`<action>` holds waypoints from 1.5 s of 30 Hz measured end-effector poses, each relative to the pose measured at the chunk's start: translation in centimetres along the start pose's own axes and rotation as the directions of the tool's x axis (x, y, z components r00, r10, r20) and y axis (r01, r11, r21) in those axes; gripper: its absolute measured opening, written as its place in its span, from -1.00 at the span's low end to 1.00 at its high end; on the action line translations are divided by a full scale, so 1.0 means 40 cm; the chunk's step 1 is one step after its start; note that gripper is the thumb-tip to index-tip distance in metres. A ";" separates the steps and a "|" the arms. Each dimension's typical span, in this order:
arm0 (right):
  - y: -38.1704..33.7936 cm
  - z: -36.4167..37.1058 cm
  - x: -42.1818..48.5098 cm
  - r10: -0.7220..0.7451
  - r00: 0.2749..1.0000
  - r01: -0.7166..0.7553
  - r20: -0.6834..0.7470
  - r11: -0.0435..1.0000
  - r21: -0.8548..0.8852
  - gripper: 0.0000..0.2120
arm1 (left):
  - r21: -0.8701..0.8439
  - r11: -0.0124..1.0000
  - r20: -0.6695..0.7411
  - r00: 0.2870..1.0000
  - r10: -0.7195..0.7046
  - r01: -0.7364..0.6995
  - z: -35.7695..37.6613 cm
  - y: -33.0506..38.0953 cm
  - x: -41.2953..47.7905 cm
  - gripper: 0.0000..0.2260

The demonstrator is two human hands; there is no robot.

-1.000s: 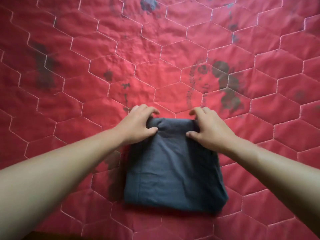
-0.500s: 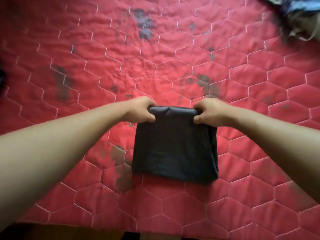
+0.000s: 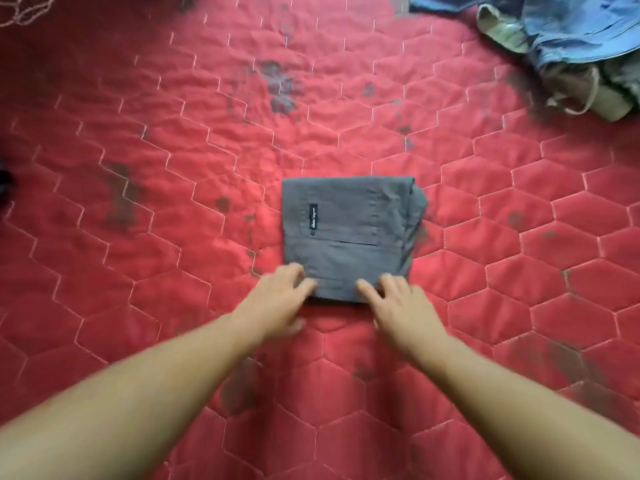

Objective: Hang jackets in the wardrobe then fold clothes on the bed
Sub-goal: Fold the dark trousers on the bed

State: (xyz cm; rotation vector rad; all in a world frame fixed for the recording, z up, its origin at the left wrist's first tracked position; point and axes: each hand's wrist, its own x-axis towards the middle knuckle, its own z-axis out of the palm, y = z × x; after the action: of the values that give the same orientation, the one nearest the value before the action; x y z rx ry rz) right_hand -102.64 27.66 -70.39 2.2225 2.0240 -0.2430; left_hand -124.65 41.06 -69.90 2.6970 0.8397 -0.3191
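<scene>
Earlier gripped at its far edge, the folded grey fabric garment (image 3: pixel 349 237) now lies flat on the red quilted bedcover (image 3: pixel 156 254). The blurred left hand (image 3: pixel 277 299) and right hand (image 3: pixel 401 303) lay straight fingers on its near edge. Its black label (image 3: pixel 313 220) is illegible.

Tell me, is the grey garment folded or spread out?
Folded. The grey garment lies as a small neat square, with stacked layers showing at its right edge.

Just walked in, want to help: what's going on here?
A person is folding clothes on the red quilted bedspread. A grey garment lies folded into a square, and the left hand and right hand rest flat on its near edge. A loose pile of blue and beige clothes lies at the far right.
</scene>
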 end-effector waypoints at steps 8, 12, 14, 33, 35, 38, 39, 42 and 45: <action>-0.034 0.053 0.100 0.127 0.951 -0.065 -0.281 0.974 0.219 -0.59 | -0.201 0.953 -0.318 0.905 -0.283 0.227 0.060 0.045 0.117 -0.50; 0.008 0.124 0.199 0.136 0.987 -0.127 -0.087 0.987 0.093 -0.28 | -0.061 0.969 -0.273 0.930 -0.247 0.239 0.142 0.015 0.201 -0.37; 0.026 0.162 0.201 0.142 0.985 -0.136 -0.093 0.988 0.074 -0.24 | -0.048 0.971 -0.267 0.934 -0.237 0.233 0.185 0.003 0.202 -0.32; 0.130 0.142 0.413 0.190 0.979 -0.184 -0.071 0.980 0.073 -0.29 | -0.014 0.961 -0.276 0.923 -0.269 0.276 0.128 -0.092 0.399 -0.36; 0.129 0.121 0.422 0.188 0.982 -0.187 -0.021 0.980 0.069 -0.29 | -0.003 0.962 -0.235 0.935 -0.266 0.273 0.101 -0.092 0.405 -0.35; 0.127 0.091 0.408 0.201 0.979 -0.203 0.035 0.976 0.078 -0.27 | 0.037 0.954 -0.170 0.943 -0.286 0.296 0.066 -0.085 0.389 -0.32; 0.131 0.092 0.386 0.215 0.976 -0.218 0.044 0.972 0.087 -0.26 | 0.027 0.951 -0.160 0.940 -0.302 0.310 0.068 -0.084 0.366 -0.32; 0.143 0.126 0.302 0.240 0.969 -0.245 0.061 0.964 0.098 -0.24 | -0.084 0.937 -0.134 0.927 -0.349 0.340 0.115 -0.082 0.272 -0.30; 0.147 0.145 0.296 0.251 0.967 -0.255 0.042 0.957 0.141 -0.25 | -0.162 0.922 -0.160 0.913 -0.375 0.351 0.149 -0.085 0.249 -0.30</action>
State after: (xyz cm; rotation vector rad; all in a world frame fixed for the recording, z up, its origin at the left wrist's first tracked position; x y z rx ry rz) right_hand -95.94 37.47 -78.55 2.5224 1.7356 -0.3982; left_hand -119.32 46.80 -79.14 2.4647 1.3750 -0.0817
